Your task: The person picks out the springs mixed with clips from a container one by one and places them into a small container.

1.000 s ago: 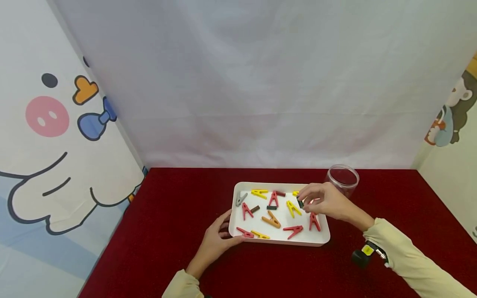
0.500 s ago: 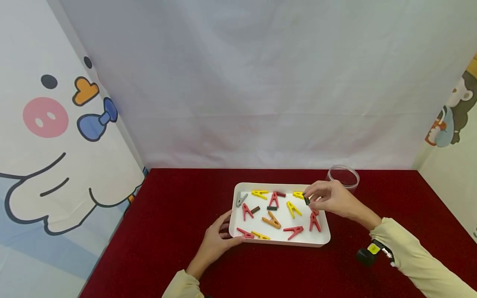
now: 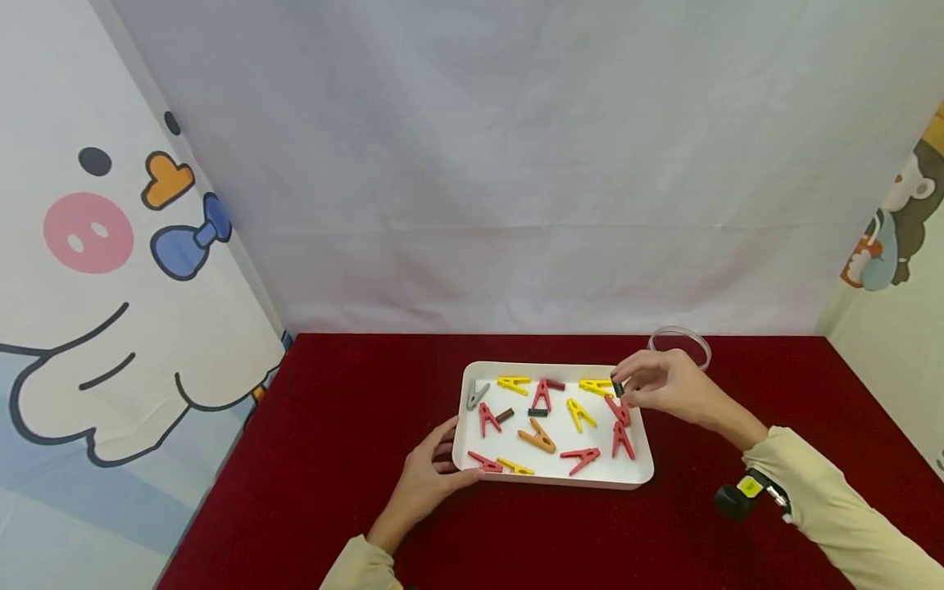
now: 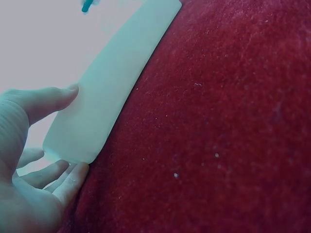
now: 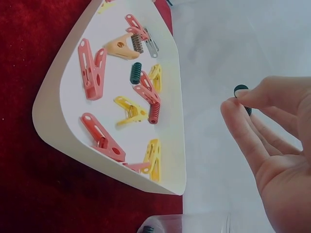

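Right hand [image 3: 664, 392] pinches a small dark green spring [image 3: 618, 389] between thumb and fingertips, held above the far right corner of the white tray [image 3: 547, 478], near a clear jar [image 3: 682, 340]. Left hand [image 3: 426, 479], fingers relaxed and spread, touches the tray's near left corner on the red table [image 3: 354, 426] (clothespins lie scattered inside). No readable writing shows.

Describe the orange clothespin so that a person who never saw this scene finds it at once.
On the red tablecloth lies a white tray full of small clothespins and springs. Look near its middle, slightly toward the front edge: the orange clothespin lies there, between a red pin on its left and a yellow one on its right. It is the only orange piece; the other pins are red, yellow or grey.
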Demonstrator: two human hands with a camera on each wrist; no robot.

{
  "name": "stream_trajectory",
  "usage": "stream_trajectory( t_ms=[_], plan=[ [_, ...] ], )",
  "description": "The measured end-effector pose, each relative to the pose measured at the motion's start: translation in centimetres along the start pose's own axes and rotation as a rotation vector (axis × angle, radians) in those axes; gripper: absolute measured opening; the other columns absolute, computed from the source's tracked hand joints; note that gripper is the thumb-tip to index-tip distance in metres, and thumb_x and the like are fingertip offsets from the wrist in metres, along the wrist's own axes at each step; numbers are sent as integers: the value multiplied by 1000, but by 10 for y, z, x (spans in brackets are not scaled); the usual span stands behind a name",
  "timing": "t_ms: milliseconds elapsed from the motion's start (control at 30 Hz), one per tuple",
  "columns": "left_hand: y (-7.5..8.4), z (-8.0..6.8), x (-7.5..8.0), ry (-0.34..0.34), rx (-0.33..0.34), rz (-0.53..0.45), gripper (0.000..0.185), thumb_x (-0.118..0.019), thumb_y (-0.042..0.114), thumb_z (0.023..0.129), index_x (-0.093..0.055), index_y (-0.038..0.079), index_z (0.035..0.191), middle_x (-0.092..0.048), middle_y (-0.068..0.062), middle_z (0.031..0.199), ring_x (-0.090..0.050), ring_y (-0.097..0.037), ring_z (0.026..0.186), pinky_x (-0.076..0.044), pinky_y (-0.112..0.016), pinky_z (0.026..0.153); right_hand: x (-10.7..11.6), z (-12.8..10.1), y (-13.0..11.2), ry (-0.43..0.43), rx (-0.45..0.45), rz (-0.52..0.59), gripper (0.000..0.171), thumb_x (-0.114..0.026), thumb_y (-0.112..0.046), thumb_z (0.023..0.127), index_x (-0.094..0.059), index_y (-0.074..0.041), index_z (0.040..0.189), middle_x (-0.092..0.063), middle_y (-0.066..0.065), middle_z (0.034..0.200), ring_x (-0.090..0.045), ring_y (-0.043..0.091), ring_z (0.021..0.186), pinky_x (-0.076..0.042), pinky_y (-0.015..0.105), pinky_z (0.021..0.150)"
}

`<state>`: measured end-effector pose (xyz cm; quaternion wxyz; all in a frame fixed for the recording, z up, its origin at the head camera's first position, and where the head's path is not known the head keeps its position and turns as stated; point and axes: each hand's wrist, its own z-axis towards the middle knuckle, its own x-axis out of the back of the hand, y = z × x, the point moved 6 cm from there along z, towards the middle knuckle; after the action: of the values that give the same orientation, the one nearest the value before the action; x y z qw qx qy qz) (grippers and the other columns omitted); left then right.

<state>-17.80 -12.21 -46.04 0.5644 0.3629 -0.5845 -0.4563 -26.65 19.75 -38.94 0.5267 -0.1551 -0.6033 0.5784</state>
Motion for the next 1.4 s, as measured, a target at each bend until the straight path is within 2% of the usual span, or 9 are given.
stream_trajectory(
  t_ms=[367, 633, 900, 967, 1133, 1200, 1300, 1400],
  plan=[
    [-8, 2, 0, -2, -9, -24, 79, -81, 8, 74, -40, -1, 141, -52, -27, 123, -54, -40, 108, -51, -44, 84, 11, -3, 0, 28, -24, -58, 22, -74, 3, 78, -67, 3, 99, -63, 19, 104, -64, 15, 78, -54, 27, 67],
    [-7, 2, 0, -5, -4, -31, 80, -81, 9, 74, -39, -2, 141, -52, -28, 124, -54, -40, 108, -50, -45, 85, 18, -3, 2, 44, -54, -44, 22, -73, 4, 78, -67, 4, 99, -63, 21, 103, -64, 14, 73, -52, 29, 54],
    [-6, 2, 0, -6, 6, -21, 81, -82, 10, 74, -39, -2, 142, -52, -27, 124, -54, -39, 108, -50, -45, 85, 26, -3, 5, 61, -67, -40, 22, -73, 3, 79, -67, 6, 100, -61, 23, 106, -67, 17, 78, -55, 29, 65],
    [-6, 2, 0, -5, 4, -24, 81, -82, 10, 74, -39, -2, 142, -52, -28, 124, -54, -40, 108, -50, -45, 85, 29, -3, 6, 62, -84, -48, 23, -73, 2, 79, -66, 7, 100, -60, 22, 107, -68, 20, 79, -56, 31, 63],
    [-5, 1, 1, -4, -1, -23, 81, -82, 8, 74, -39, -3, 141, -51, -29, 125, -53, -41, 109, -50, -46, 85, 34, -5, 7, 75, -122, -93, 25, -73, -1, 80, -66, 6, 103, -58, 19, 111, -65, 18, 80, -53, 33, 54],
    [-5, 2, 1, -5, -1, -24, 81, -82, 8, 74, -39, -3, 141, -51, -29, 126, -53, -41, 110, -50, -47, 85, 36, -5, 7, 82, -124, -118, 24, -73, -3, 81, -67, 4, 103, -58, 18, 112, -63, 14, 82, -53, 31, 57],
    [-6, 2, 1, -6, 3, -26, 81, -82, 9, 74, -38, -3, 142, -50, -28, 128, -52, -41, 111, -50, -47, 86, 40, -6, 7, 93, -112, -134, 23, -73, -3, 81, -68, 3, 103, -59, 18, 110, -64, 14, 85, -54, 31, 63],
    [-6, 2, 1, -6, 8, -23, 82, -82, 10, 74, -38, -2, 142, -49, -28, 129, -52, -40, 111, -50, -46, 86, 44, -6, 9, 102, -117, -126, 22, -72, -2, 82, -67, 4, 102, -61, 18, 106, -64, 13, 84, -55, 33, 63]
  ],
)
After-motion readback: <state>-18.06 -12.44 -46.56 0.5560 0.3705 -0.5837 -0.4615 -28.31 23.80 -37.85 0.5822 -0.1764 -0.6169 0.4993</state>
